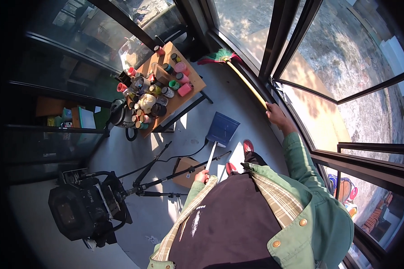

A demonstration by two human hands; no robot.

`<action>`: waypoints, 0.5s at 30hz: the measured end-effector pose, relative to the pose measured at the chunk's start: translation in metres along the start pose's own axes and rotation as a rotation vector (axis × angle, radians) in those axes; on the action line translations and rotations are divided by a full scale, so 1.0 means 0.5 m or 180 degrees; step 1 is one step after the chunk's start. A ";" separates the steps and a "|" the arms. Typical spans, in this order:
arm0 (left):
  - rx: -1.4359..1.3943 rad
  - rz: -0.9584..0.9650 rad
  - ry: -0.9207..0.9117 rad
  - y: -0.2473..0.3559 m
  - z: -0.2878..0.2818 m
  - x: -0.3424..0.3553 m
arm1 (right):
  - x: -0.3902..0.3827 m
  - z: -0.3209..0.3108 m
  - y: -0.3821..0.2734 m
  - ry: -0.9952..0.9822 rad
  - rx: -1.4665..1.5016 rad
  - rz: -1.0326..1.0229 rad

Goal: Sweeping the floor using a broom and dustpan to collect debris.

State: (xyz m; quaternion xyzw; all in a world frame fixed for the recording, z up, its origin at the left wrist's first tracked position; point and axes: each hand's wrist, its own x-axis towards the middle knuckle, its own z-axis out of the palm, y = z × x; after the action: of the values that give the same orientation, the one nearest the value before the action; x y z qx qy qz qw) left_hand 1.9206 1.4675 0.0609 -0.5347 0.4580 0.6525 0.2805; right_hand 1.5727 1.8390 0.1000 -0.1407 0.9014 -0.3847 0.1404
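2 hands in view, 1 tool each; places go by the table [195, 83]. R hand [278, 117]: well to R of table, fingers wrapped round upper end of 1 broom [248, 84], w/ yellow stick & green/red bristles. Broom runs up-left from hand; bristles sit just off table's upper R corner, nr the window frame [267, 54]. L hand [202, 176]: below table, closed round white stick of 1 dustpan [223, 128]. Dustpan's blue scoop is below & R of table's lower R side, apart from it; can't tell if it's flat on floor [238, 98]. Broom & dustpan well apart.

2 red shoes [248, 145], below-R of table, past dustpan. 1 box [182, 180], brown cardboard, below table, nr L hand, partly behind tripod [153, 183]. 1 tripod, below table, legs spread; 1 big black lamp [69, 215] w/ it, well below-L of table. 1 black cable [175, 157] loops btw tripod & dustpan area.

On table: jars [183, 78], 20-odd approx., many overlapping so no exact cnt; also 1 cream bundle [147, 103] among them. 1 dark round pot [120, 114] at table's L end.
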 end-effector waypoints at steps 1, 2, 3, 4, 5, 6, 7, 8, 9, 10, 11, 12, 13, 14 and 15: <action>-0.0057 0.0028 0.0016 0.000 -0.002 -0.001 | 0.032 0.004 0.010 0.0057 -0.0075 -0.0180; -0.0070 -0.0067 0.0145 0.003 -0.002 0.001 | 0.062 0.006 0.020 0.0100 -0.0201 -0.0271; -0.0186 -0.0033 0.0070 0.004 -0.002 -0.001 | 0.089 0.013 0.028 0.0233 -0.0054 -0.0369; -0.0273 -0.0057 0.0084 0.008 0.001 0.000 | 0.120 0.023 0.030 0.0351 0.0041 -0.0392; -0.0363 -0.0074 0.0097 0.011 0.003 -0.002 | 0.151 0.028 0.031 0.0428 0.0089 -0.0263; -0.0423 -0.0124 0.0187 0.015 0.006 -0.004 | 0.185 0.026 0.032 0.0328 0.0067 -0.0369; -0.0427 -0.0034 0.0332 0.019 0.013 -0.004 | 0.221 0.023 0.030 0.0188 -0.0001 -0.0324; -0.0457 -0.0013 0.0364 0.023 0.016 -0.005 | 0.252 0.023 0.026 0.0032 -0.0124 -0.0164; -0.0488 0.0065 0.0345 0.028 0.019 -0.006 | 0.279 0.025 0.021 0.0102 -0.0075 -0.0175; -0.0537 0.0080 0.0380 0.032 0.022 -0.006 | 0.307 0.027 0.015 0.0121 -0.0027 -0.0309; -0.0650 0.0008 0.0396 0.037 0.025 -0.005 | 0.334 0.031 0.008 0.0134 -0.0006 -0.0389; -0.0654 0.0054 0.0295 0.041 0.026 -0.006 | 0.363 0.033 0.002 0.0111 -0.0037 -0.0350; -0.0661 0.0072 0.0224 0.041 0.026 -0.010 | 0.392 0.028 -0.001 -0.0093 -0.0041 -0.0399; -0.0662 -0.0011 0.0251 0.048 0.027 -0.008 | 0.414 0.032 -0.006 -0.0079 0.0051 -0.0412; -0.0626 -0.0031 0.0413 0.050 0.032 -0.010 | 0.437 0.036 -0.011 -0.0078 0.0106 -0.0386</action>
State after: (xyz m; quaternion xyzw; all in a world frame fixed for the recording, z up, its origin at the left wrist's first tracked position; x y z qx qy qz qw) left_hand 1.8937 1.4720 0.0731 -0.6029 0.4063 0.6569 0.1996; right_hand 1.3788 1.7447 0.0604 -0.1973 0.8829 -0.4057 0.1302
